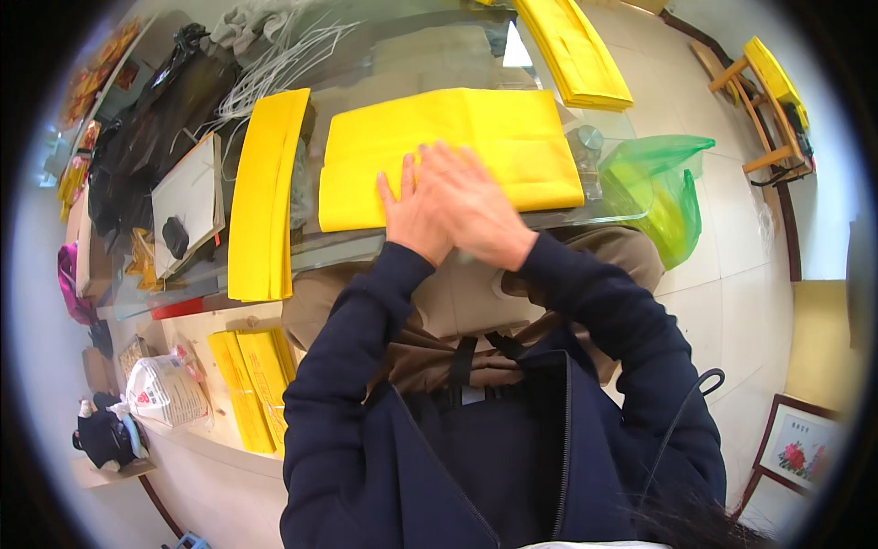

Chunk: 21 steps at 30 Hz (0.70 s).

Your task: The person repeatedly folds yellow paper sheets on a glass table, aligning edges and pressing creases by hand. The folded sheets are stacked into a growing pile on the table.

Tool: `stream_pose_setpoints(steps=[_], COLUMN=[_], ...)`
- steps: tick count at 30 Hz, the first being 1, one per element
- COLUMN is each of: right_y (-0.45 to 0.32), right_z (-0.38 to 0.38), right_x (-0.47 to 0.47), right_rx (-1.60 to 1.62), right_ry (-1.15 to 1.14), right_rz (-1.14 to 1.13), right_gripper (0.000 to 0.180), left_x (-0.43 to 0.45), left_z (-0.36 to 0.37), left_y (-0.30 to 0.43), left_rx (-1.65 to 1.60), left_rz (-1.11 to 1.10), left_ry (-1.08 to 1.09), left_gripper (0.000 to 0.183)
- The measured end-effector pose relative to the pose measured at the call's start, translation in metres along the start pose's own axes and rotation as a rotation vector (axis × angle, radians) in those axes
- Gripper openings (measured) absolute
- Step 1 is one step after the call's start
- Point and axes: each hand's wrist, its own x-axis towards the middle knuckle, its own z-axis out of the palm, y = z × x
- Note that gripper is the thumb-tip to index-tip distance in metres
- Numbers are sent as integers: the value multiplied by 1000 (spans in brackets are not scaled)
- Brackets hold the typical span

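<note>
A folded sheet of yellow cloth-like material [521,151] lies flat on the glass table [343,243] before me. My left hand [415,216] rests on its near edge with the fingers spread. Across it lies my right hand [477,206], its fingers blurred and partly covering the left hand. Neither hand grips anything that shows. To the left is a stack of long, narrow folded yellow strips [267,199]; another such stack [576,55] lies at the upper right of the table.
White strings [274,68], a black plastic bag [151,123] and a notebook [185,199] are on the left. A green plastic bag [658,192] hangs by the right table edge. Yellow packs [250,384] and a white bag [164,391] lie at lower left; a wooden stool [768,158] stands right.
</note>
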Motion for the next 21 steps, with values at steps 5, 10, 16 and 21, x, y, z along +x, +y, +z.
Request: stream_pose_setpoints(steps=[5, 10, 16, 21], right_y=[7, 48, 74, 56], right_z=[18, -9, -37, -40], right_x=[-7, -44, -69, -79], right_rx=[-127, -407, -461, -359], right_ry=[-187, -148, -85, 7], right_rz=[186, 282, 406, 358], right_gripper=[56, 58, 55, 52], left_x=[-11, -32, -45, -43], left_z=[-1, 4, 6, -15], left_y=[-14, -61, -96, -60], left_rx=[-31, -71, -11, -98], left_rz=[-101, -260, -318, 7], left_ry=[5, 20, 13, 88], left_gripper=[65, 63, 68, 74])
